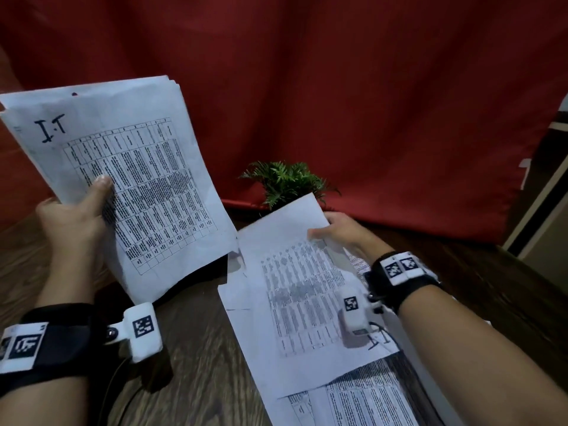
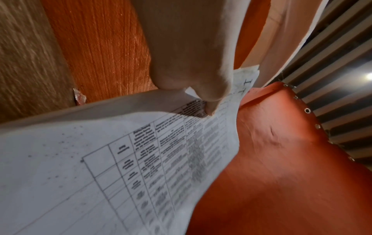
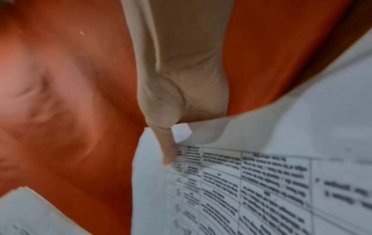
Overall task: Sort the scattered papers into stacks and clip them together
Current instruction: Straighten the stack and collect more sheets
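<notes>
My left hand (image 1: 76,207) grips a stack of printed sheets (image 1: 129,179) up off the table, thumb on the top page, which bears a table and a handwritten "I.T". In the left wrist view the thumb (image 2: 203,89) presses on that stack (image 2: 120,167). My right hand (image 1: 341,232) pinches the far corner of a single printed sheet (image 1: 295,290) and holds it raised over other papers (image 1: 368,398) lying on the table at the right. The right wrist view shows the thumb (image 3: 167,147) on that sheet (image 3: 251,182) near its edge, with the stack's corner (image 3: 30,214) at lower left.
A small green plant (image 1: 285,179) stands behind the lifted sheet. A red cloth (image 1: 338,87) hangs as a backdrop. The wooden table (image 1: 199,364) shows between my arms. A dark cable (image 1: 123,392) runs near my left wrist.
</notes>
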The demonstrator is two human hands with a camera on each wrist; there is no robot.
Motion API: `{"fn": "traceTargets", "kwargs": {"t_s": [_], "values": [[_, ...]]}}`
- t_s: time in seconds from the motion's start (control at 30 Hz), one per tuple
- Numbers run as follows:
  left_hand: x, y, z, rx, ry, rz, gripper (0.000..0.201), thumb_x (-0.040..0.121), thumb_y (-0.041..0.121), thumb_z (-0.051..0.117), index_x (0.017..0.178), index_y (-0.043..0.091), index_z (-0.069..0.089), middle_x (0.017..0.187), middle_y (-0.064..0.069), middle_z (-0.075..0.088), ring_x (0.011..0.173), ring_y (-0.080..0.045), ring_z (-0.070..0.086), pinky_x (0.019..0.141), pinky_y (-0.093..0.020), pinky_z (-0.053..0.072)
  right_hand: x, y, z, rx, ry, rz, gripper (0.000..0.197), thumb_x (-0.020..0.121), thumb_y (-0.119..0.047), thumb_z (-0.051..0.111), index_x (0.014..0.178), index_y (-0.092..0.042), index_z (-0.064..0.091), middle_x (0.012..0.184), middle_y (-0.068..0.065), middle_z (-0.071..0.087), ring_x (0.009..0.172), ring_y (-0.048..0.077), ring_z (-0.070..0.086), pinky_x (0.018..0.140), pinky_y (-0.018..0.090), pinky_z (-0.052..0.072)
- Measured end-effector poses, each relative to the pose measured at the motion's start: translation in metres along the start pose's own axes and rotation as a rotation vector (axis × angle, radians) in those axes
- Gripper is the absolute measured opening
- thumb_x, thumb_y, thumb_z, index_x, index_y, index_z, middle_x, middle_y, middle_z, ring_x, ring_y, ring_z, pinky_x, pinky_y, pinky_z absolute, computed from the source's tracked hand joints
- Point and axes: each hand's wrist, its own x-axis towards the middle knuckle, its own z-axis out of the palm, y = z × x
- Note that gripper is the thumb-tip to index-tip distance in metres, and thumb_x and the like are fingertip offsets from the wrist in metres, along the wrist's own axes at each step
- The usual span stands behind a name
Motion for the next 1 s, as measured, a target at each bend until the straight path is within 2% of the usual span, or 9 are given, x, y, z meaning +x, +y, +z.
{"fn": "traceTargets", "kwargs": {"t_s": [0.07, 0.17, 0.23, 0.33, 0.5, 0.63, 0.77, 0.87, 1.0], "values": [[0.018, -0.022, 0.002, -0.011, 0.151, 0.028, 0.083, 0.060, 0.073, 0.091, 0.106, 0.005, 0.079, 0.105, 0.001, 0.082, 0.099, -0.013, 0.078, 0.101, -0.042, 0.059, -0.018, -0.017, -0.023, 0.070, -0.043, -0.092, 0.020, 0.089, -0.003, 0.071, 0.107, -0.012, 0.070, 0.090, 0.000, 0.076, 0.070, 0.007, 0.070, 0.060, 0.019, 0.053], [-0.068, 0.072, 0.089, 0.046, 0.198, 0.036, 0.070, 0.075, 0.064, 0.087, 0.114, 0.007, 0.074, 0.107, 0.012, 0.077, 0.093, -0.001, 0.073, 0.091, -0.019, 0.057, -0.043, -0.040, -0.052, 0.176, -0.086, -0.211, 0.026, 0.088, -0.005, 0.072, 0.113, -0.008, 0.069, 0.101, 0.008, 0.076, 0.086, 0.016, 0.072, 0.077, 0.030, 0.060], [-0.098, 0.088, 0.117, 0.137, 0.087, 0.104, 0.049, 0.093, 0.036, 0.082, 0.127, 0.003, 0.070, 0.114, 0.008, 0.075, 0.094, 0.003, 0.072, 0.088, -0.012, 0.054, -0.054, -0.052, -0.065, 0.277, -0.072, -0.272, 0.040, 0.082, -0.011, 0.076, 0.119, -0.004, 0.066, 0.111, 0.016, 0.073, 0.095, 0.028, 0.071, 0.088, 0.047, 0.058], [-0.126, 0.096, 0.146, 0.112, -0.126, 0.081, 0.012, 0.096, 0.011, 0.077, 0.104, 0.020, 0.079, 0.086, 0.029, 0.077, 0.081, 0.012, 0.072, 0.076, -0.009, 0.057, -0.067, -0.071, -0.072, 0.454, -0.009, -0.393, 0.045, 0.080, -0.014, 0.075, 0.123, -0.003, 0.065, 0.116, 0.019, 0.072, 0.101, 0.033, 0.070, 0.087, 0.047, 0.059], [-0.160, 0.092, 0.197, 0.132, -0.333, -0.105, 0.030, 0.095, -0.009, 0.067, 0.072, 0.010, 0.071, 0.056, 0.014, 0.072, 0.051, 0.004, 0.067, 0.052, -0.014, 0.053, -0.075, -0.089, -0.067, 0.628, 0.099, -0.493, 0.025, 0.088, -0.007, 0.069, 0.113, -0.010, 0.067, 0.106, 0.009, 0.077, 0.096, 0.023, 0.074, 0.080, 0.036, 0.059], [-0.177, 0.088, 0.220, 0.115, -0.458, -0.253, 0.018, 0.100, -0.007, 0.061, 0.108, -0.021, 0.068, 0.095, -0.024, 0.073, 0.068, -0.020, 0.071, 0.057, -0.026, 0.062, -0.080, -0.081, -0.060, 0.616, 0.188, -0.463, 0.028, 0.094, -0.005, 0.065, 0.122, -0.007, 0.065, 0.113, 0.014, 0.075, 0.103, 0.031, 0.073, 0.085, 0.041, 0.060], [-0.187, 0.088, 0.230, -0.016, -0.441, -0.252, 0.037, 0.101, 0.036, 0.070, 0.113, 0.002, 0.077, 0.108, -0.019, 0.078, 0.105, -0.044, 0.075, 0.085, -0.043, 0.065, -0.080, -0.071, -0.058, 0.584, 0.353, -0.491, 0.021, 0.094, -0.006, 0.066, 0.114, -0.012, 0.069, 0.110, 0.014, 0.076, 0.104, 0.035, 0.072, 0.090, 0.049, 0.059], [-0.191, 0.086, 0.230, -0.226, -0.463, -0.189, 0.086, 0.082, 0.078, 0.065, 0.142, 0.016, 0.063, 0.141, -0.012, 0.070, 0.133, -0.032, 0.066, 0.110, -0.048, 0.054, -0.081, -0.064, -0.058, 0.475, 0.430, -0.533, 0.016, 0.093, -0.012, 0.070, 0.105, -0.023, 0.070, 0.100, 0.004, 0.077, 0.092, 0.020, 0.074, 0.084, 0.042, 0.062], [-0.199, 0.083, 0.236, -0.032, -0.552, -0.005, 0.071, 0.083, 0.046, 0.087, 0.141, 0.018, 0.057, 0.132, -0.003, 0.075, 0.125, -0.025, 0.071, 0.103, -0.037, 0.059, -0.082, -0.052, -0.060, 0.486, 0.464, -0.570, 0.018, 0.093, -0.010, 0.070, 0.103, -0.024, 0.069, 0.101, -0.001, 0.076, 0.091, 0.013, 0.073, 0.082, 0.031, 0.060]]}}
